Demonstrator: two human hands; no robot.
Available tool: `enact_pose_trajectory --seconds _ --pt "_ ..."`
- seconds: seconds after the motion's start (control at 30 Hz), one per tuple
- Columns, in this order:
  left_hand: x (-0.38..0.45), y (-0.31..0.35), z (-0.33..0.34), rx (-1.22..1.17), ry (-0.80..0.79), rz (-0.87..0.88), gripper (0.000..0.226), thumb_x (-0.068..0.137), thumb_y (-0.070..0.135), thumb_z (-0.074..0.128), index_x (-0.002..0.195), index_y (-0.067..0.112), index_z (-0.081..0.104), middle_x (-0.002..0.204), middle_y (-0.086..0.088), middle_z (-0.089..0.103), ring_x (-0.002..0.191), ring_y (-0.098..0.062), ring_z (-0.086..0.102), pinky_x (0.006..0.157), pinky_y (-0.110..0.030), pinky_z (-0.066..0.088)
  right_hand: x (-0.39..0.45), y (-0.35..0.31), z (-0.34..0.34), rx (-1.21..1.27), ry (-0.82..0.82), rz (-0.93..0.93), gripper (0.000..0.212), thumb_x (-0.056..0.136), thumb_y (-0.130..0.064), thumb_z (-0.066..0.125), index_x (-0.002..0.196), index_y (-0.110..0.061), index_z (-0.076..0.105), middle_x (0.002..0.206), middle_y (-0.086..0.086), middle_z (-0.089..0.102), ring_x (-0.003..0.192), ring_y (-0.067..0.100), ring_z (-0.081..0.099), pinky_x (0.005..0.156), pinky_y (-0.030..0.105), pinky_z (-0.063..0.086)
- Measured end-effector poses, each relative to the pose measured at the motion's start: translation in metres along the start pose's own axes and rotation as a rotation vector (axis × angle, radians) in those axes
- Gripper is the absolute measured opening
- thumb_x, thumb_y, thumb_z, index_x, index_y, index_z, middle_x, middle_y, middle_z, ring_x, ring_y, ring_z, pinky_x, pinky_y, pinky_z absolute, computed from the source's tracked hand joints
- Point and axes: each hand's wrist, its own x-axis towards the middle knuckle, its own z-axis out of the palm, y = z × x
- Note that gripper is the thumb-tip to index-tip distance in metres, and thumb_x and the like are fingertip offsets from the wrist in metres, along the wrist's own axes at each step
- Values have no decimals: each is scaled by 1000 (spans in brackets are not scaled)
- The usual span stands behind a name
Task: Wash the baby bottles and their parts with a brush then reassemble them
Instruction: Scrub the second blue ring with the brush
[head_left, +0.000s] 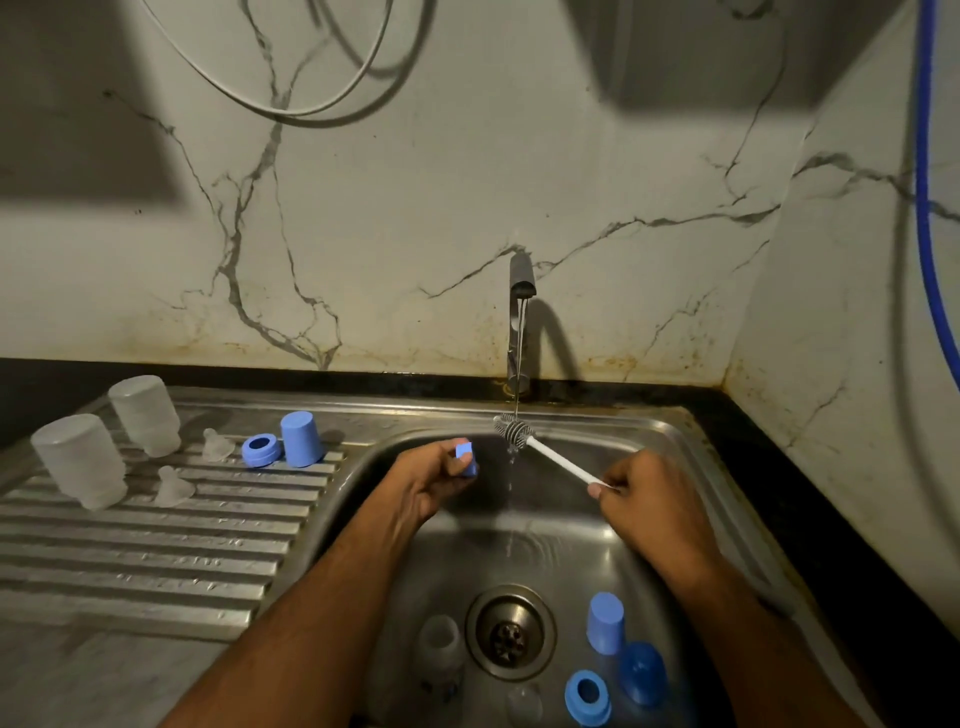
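Note:
My left hand (436, 480) grips a small blue bottle part (466, 456) over the sink basin. My right hand (641, 501) holds the white handle of a bottle brush (550, 457), whose bristle head (514, 431) sits under the running water from the tap (521, 322). On the draining board (156, 561) stand two clear bottles upside down (80, 460) (146, 415), two clear teats (174, 486) (215, 444), a blue ring (261, 449) and a blue cap (300, 439). In the basin lie a blue cap (605, 623), a blue ring (588, 696), a dark blue part (642, 673) and a clear bottle (441, 644).
The drain (510, 631) sits at the middle of the steel basin (691, 452). A marble-patterned wall rises behind the tap. A blue hose (927, 208) hangs at the right and a white cable (291, 104) loops above. A black counter edge (810, 499) borders the sink.

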Motion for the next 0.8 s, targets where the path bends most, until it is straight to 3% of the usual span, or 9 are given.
enact_pose_trajectory --seconds 0.1,0.23,0.4,0.63,0.73,0.8 --pt "0 -3 3 55 34 19 19 81 -12 59 95 -3 70 90 -22 68 80 -27 67 70 -37 60 -1 2 5 3 -54 1 16 94 -29 67 85 -18 75 68 -3 66 67 7 62 65 25 51" --pt "-8 -18 15 258 68 59 13 84 -6 64 84 4 73 77 -16 68 73 -23 65 81 -41 58 3 12 6 -17 -66 86 16 91 -26 68 78 -17 72 67 -3 65 64 7 62 65 28 55" --pt "-4 -36 34 342 66 160 25 71 -7 81 94 0 74 90 -23 74 81 -30 74 68 -38 62 2 17 0 21 -40 142 17 89 -21 70 73 -14 70 64 -3 61 62 8 58 54 22 38" --pt "-1 -39 36 488 107 242 30 67 -1 86 91 12 72 94 -8 72 88 -20 70 74 -32 62 3 19 3 7 -42 180 22 88 -23 71 69 -20 62 65 -6 56 66 12 56 61 25 40" --pt "2 -40 33 493 92 269 32 68 -5 84 92 11 72 95 -8 71 84 -17 69 60 -22 58 4 19 3 22 -33 197 22 87 -24 72 69 -21 59 67 -5 56 70 17 58 65 28 43" --pt "1 -41 33 499 59 274 37 66 -12 82 94 9 73 94 -11 72 84 -19 70 64 -25 60 4 19 3 27 -36 204 20 87 -24 72 71 -22 59 69 -4 57 74 19 60 67 28 45"
